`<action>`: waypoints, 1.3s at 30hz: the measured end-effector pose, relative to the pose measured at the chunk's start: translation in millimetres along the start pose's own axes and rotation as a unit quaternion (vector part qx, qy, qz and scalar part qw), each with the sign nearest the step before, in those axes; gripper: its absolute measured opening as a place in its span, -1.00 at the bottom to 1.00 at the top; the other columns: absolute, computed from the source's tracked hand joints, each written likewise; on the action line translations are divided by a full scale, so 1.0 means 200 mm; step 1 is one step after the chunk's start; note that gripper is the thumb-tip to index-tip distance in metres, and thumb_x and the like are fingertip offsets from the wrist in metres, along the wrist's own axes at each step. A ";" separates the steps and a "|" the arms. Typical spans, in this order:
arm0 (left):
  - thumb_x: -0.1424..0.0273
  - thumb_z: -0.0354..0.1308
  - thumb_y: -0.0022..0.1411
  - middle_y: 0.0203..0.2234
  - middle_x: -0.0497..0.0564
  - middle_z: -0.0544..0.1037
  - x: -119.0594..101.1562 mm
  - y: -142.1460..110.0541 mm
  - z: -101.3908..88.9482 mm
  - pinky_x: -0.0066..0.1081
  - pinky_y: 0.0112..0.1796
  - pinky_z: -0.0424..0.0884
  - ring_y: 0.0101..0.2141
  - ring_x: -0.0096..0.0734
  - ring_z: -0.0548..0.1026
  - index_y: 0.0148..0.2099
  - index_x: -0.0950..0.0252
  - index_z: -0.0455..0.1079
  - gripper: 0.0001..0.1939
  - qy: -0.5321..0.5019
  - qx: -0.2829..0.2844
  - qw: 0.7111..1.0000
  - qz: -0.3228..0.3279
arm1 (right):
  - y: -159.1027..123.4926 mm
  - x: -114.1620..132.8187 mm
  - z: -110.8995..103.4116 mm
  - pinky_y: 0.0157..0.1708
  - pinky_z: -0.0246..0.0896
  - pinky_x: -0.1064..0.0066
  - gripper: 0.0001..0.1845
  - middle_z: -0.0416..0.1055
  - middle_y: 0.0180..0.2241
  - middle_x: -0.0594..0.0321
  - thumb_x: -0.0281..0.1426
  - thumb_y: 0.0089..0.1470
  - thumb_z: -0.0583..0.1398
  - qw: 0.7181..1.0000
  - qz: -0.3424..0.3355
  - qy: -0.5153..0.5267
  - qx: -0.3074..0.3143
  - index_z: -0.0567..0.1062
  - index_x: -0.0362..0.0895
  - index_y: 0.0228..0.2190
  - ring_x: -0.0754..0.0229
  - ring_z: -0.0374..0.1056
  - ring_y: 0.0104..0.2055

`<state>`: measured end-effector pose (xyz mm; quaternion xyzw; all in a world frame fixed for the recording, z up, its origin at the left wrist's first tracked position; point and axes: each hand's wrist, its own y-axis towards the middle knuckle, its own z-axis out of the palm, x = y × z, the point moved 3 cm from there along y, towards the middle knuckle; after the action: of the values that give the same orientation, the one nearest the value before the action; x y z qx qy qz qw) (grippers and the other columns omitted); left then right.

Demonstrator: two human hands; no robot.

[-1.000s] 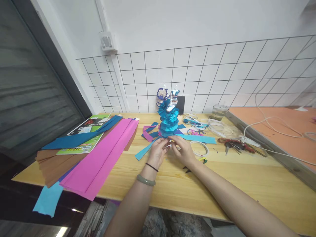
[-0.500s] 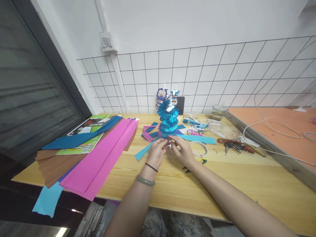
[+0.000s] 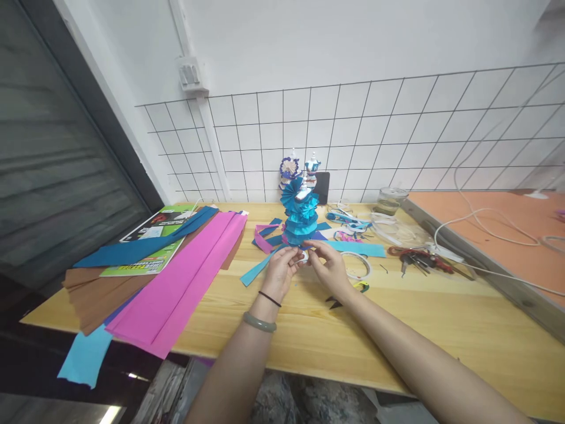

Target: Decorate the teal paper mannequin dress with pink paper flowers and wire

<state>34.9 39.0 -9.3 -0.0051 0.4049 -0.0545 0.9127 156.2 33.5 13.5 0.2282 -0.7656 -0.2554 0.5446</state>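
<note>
Just in front of a blue crepe-paper doll figure (image 3: 301, 221) with pleated tiers and a white head, both hands meet over the table. My left hand (image 3: 283, 265), closed in a pinch, holds a small white piece (image 3: 303, 257) whose kind I cannot make out. Curled fingers of my right hand (image 3: 329, 265) come to the same piece from the other side, the fingertips close together at its upper edge. Part of the piece is hidden behind the fingers. Below the right wrist lies a pair of scissors (image 3: 336, 302), next to a roll of white tape (image 3: 356, 266).
Pink (image 3: 185, 277), brown and blue crepe-paper strips lie over a green magazine (image 3: 156, 235) at left. Turquoise strips (image 3: 353, 248) and scraps surround the figure. Two smaller figures (image 3: 290, 168) stand behind it. Pliers-like tools (image 3: 417, 259), a cable and a glass jar (image 3: 391, 200) are at right.
The white piece has turned a little between my fingers and shows more of its rounded face. My right fingers have shifted slightly. Everything else stays put.
</note>
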 end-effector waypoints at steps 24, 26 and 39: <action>0.53 0.19 -0.08 -0.46 0.05 0.51 0.01 0.00 -0.03 -0.44 -0.34 0.31 -0.42 -0.45 0.46 -0.35 0.38 0.41 -0.85 -0.033 0.003 0.999 0.001 | -0.06 0.05 0.02 -0.42 0.30 0.36 -0.78 0.42 -0.32 0.16 -0.46 0.03 0.07 0.998 -0.060 0.016 0.025 0.45 -0.08 -0.27 0.21 0.36 -0.38; 0.57 0.17 -0.09 -0.49 0.02 0.51 0.01 0.00 -0.03 -0.47 -0.39 0.30 -0.46 -0.48 0.45 -0.36 0.38 0.41 -0.85 -0.054 -0.006 0.999 -0.001 | -0.08 0.06 0.03 -0.37 0.29 0.33 -0.76 0.43 -0.31 0.15 -0.49 0.02 0.07 0.994 -0.101 0.009 0.044 0.44 -0.07 -0.26 0.18 0.36 -0.31; 0.61 0.07 -0.04 -0.51 0.02 0.47 0.03 0.02 -0.06 -0.42 -0.33 0.34 -0.42 -0.44 0.46 -0.40 0.37 0.35 -0.89 -0.140 -0.038 0.985 -0.094 | -0.05 -0.02 0.03 -0.38 0.26 0.35 -0.81 0.45 -0.37 0.18 -0.44 -0.01 0.07 0.999 -0.021 0.016 0.021 0.48 -0.10 -0.39 0.19 0.35 -0.36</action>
<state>30.7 42.9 -23.0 -0.0858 0.2730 -0.1235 0.9502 151.9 28.3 2.8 0.2597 -0.7569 -0.2473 0.5463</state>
